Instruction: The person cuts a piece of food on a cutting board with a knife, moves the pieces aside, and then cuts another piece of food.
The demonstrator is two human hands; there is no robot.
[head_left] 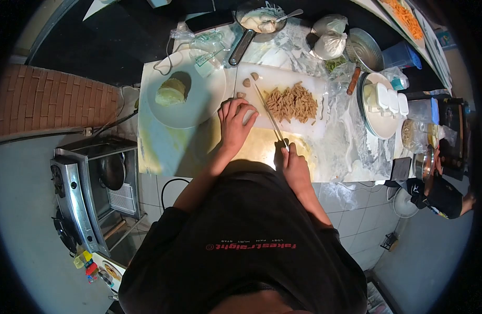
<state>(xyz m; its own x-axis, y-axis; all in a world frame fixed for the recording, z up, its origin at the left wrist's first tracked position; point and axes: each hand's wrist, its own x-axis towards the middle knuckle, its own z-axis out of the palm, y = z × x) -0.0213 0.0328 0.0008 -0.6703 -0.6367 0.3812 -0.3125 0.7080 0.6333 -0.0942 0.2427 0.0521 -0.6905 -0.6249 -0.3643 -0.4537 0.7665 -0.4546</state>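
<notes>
My right hand (294, 166) is closed round the handle of a long kitchen knife (269, 111), whose blade slants up and left across the white cutting board (324, 89). To the right of the blade lies a heap of light brown cut strips (292, 103). My left hand (234, 125) rests at the board's left side, fingers bent and spread, with a gap between thumb and forefinger. Small brown pieces (246, 82) lie beyond its fingertips, near the knife tip. Nothing shows in the left hand.
A large plate (199, 107) with a piece of cabbage (171, 92) stands left. Behind are a pan (242, 47) with pale batter and spoon, and tied plastic bags (331, 46). At right are a brown-handled tool (353, 81), a plate with white-lidded containers (378, 123) and another person's arm (468, 203).
</notes>
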